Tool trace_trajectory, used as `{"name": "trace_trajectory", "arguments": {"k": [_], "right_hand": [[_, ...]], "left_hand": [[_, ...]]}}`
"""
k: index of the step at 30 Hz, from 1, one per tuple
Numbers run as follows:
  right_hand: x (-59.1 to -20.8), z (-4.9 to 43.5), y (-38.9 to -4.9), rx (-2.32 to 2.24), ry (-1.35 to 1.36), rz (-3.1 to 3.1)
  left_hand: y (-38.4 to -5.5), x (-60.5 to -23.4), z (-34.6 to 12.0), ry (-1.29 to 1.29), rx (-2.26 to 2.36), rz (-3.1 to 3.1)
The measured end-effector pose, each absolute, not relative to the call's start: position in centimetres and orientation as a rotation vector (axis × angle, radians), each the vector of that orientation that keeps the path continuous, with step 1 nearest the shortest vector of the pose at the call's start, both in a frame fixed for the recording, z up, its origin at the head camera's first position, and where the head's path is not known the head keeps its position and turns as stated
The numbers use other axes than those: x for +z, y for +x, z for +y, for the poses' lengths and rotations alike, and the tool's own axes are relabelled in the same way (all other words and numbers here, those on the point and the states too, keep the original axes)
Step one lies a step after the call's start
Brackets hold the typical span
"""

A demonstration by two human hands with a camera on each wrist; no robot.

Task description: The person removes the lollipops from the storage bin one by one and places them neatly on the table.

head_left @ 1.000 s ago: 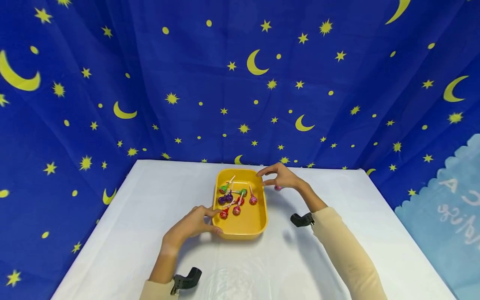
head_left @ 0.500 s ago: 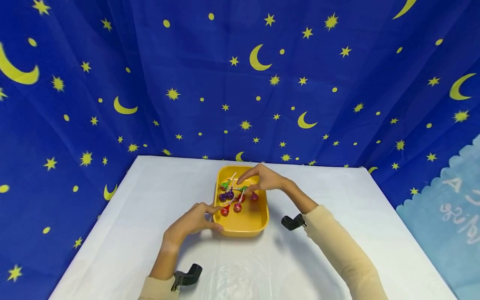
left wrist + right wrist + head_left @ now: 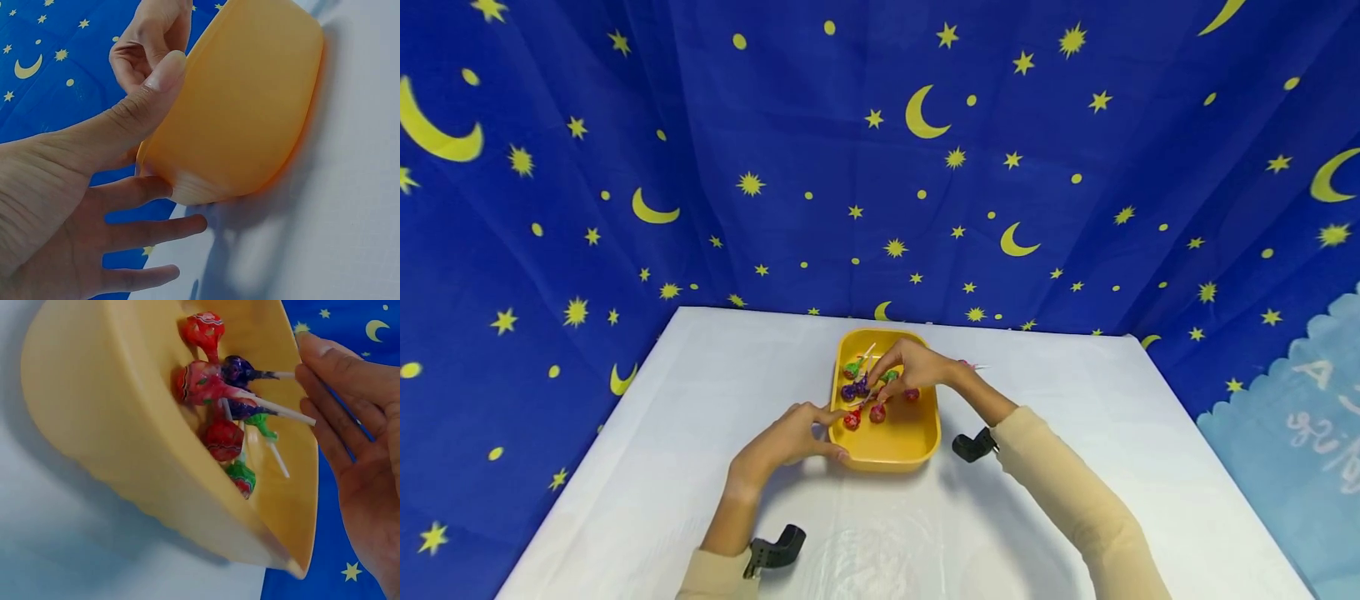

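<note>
A yellow plastic tray [image 3: 898, 446] holds several wrapped lollipops in red, pink, purple and green. My left hand [image 3: 786, 437] holds its left rim, index finger at the edge and thumb against the wall; the other fingers [image 3: 156, 231] stretch out beside it. Over the lollipops hovers my right hand [image 3: 917, 367], thumb and fingers apart. In the right wrist view, its fingertips [image 3: 306, 375] are close to the white sticks of a pink lollipop [image 3: 203, 384] and a purple lollipop [image 3: 237, 370]; contact is hard to tell. A red lollipop [image 3: 852, 421] lies near my left index finger.
Another pink lollipop [image 3: 964, 363] lies on the white tabletop [image 3: 1037, 375] right of the tray, partly behind my right wrist. A blue curtain [image 3: 820, 133] with yellow moons and stars hangs behind the table. Black wrist mounts [image 3: 775, 550] are strapped to both arms.
My right hand has moved left and inward, from the tray's right rim to over the lollipops. The left hand has stayed at the left rim.
</note>
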State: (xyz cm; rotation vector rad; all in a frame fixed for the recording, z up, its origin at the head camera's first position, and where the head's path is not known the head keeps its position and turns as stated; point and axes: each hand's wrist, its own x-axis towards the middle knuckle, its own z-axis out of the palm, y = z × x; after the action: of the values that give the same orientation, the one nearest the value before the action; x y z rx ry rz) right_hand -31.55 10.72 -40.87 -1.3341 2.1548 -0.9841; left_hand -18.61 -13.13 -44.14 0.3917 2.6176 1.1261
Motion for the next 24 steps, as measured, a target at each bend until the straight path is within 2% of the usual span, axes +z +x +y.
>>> {"name": "trace_trajectory", "arguments": {"k": [11,24], "right_hand": [[-41.4,9.8,-31.4,-0.875,-1.287,2.067],[-43.0,10.2,-31.7,-0.787,-1.206,2.115]], "left_hand": [[-18.7,-44.1,-13.5,0.452,1.146,2.610],[-18.7,-44.2,-13.0,0.382,1.148,2.581]]}}
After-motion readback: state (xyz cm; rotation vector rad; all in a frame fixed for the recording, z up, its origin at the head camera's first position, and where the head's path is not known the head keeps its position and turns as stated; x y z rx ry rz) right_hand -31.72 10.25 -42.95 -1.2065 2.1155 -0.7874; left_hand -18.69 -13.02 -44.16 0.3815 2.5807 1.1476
